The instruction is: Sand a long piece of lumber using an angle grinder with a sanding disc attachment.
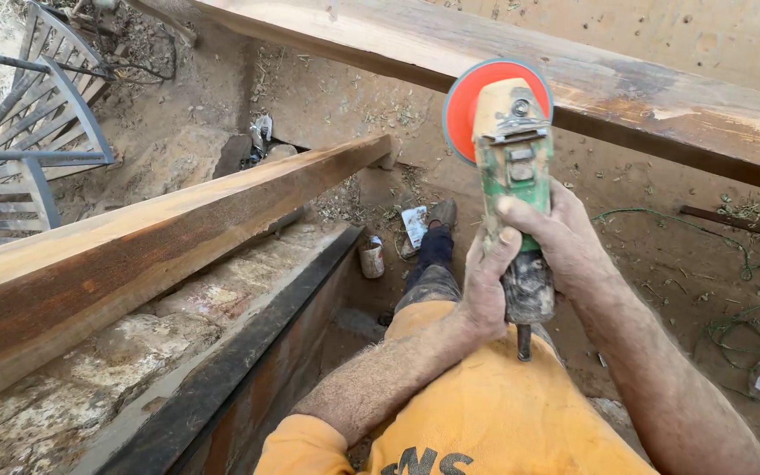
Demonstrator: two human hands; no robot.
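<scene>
A long wooden beam (pixel 134 255) lies across a stone wall (pixel 134 352), propped up within reach; just right of its far end, the left hand (pixel 485 295) and right hand (pixel 565 242) are both wrapped tight round a green angle grinder (pixel 514 176), steadying it; its orange disc (pixel 468 97) points away from the body.

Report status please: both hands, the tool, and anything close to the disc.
Left hand and right hand both shut on the green angle grinder. Orange disc raised, touching nothing. Long wooden beam just behind it.

Small cylindrical can (pixel 371 257) w/ pale label on dirt; white crumpled wrapper (pixel 414 225) just beside.
</scene>
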